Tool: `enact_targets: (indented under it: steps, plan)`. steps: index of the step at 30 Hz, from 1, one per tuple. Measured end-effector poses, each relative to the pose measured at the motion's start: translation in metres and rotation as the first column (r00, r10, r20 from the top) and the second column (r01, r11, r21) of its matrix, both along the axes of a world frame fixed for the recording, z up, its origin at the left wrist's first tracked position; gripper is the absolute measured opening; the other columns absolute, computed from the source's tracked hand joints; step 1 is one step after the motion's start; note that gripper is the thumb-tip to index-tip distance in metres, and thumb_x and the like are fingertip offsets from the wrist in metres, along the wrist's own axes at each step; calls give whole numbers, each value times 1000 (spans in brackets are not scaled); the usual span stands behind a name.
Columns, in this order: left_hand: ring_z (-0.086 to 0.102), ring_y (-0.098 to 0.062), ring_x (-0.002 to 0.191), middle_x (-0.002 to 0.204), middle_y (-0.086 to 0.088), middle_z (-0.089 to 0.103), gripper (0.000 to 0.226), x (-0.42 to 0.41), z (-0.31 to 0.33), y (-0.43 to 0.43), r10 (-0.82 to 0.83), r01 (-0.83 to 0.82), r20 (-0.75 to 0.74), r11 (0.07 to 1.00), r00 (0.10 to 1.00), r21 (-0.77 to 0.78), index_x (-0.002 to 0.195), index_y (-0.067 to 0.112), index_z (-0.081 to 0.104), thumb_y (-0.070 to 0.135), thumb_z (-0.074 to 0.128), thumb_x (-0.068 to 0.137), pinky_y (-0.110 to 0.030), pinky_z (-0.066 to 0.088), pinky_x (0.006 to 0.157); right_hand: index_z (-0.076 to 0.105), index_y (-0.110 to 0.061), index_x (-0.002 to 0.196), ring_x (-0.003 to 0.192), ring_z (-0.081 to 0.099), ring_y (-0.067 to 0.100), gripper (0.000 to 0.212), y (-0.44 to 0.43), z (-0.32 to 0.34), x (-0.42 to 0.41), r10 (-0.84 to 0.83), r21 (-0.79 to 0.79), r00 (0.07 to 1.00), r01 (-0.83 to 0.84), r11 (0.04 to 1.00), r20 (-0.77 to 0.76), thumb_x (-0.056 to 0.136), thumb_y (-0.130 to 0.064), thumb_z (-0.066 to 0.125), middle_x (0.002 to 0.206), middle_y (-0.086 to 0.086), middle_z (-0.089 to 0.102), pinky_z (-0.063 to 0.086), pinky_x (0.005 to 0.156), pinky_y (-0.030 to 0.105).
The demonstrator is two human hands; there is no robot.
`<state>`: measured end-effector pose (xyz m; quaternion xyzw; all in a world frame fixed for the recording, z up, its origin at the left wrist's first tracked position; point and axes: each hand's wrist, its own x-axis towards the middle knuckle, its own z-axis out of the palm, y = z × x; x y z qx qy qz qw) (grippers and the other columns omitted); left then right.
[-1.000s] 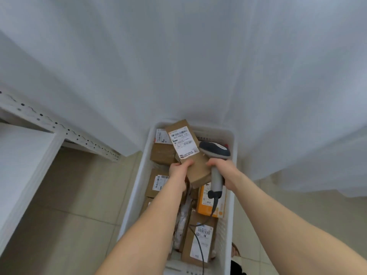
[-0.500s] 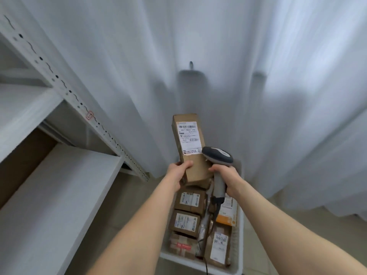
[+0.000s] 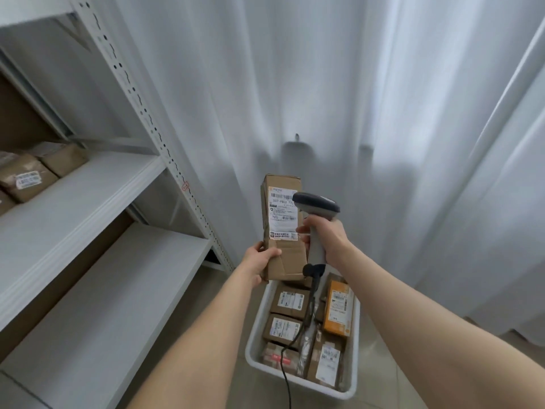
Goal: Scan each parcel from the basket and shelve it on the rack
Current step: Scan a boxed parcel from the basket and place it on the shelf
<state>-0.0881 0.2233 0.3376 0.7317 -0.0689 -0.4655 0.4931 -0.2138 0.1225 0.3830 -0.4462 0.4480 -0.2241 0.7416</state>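
Where curtains (image 3: 324, 84) hang, a basket (image 3: 318, 388) sits on tiles (image 3: 380, 364).

White sheer curtain (image 3: 324, 84) hangs in long folds across the whole far side, backlit with cool daylight, brightest toward the right; two dim grey shapes (image 3: 295, 154) show through it low at centre. Floor (image 3: 200, 293) of pale beige tile, thin grout lines. At left, a white metal rack (image 3: 88, 196): perforated upright post (image 3: 149, 119), flat white shelves (image 3: 118, 290) one above another, brown board (image 3: 67, 278) closing the back between them.
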Motion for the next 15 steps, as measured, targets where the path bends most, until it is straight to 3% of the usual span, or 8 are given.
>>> enact_targets:
  steps: [8, 15]
  plan:
    - [55, -20, 84, 107, -4, 58, 61, -58, 35, 52, -13, 13, 11, 999, 1000, -38, 141, 19, 40, 12, 65, 86, -38, 43, 67, 58, -5, 89, 52, 56, 17, 7, 47, 50, -50, -19, -97, 999, 16, 995, -40, 88, -9, 63, 72, 13, 65, 49, 48, 26]
    - [53, -26, 90, 122, -11, 56, 62, -82, 51, 82, -1, 2, 29, 1000, 1000, -31, 144, 18, 38, 13, 63, 88, -40, 41, 66, 55, -5, 82, 43, 50, 17, 12, 67, 82, -76, 56, -99, 998, -60, 993, -43, 86, -11, 64, 65, 14, 60, 43, 42, 22]
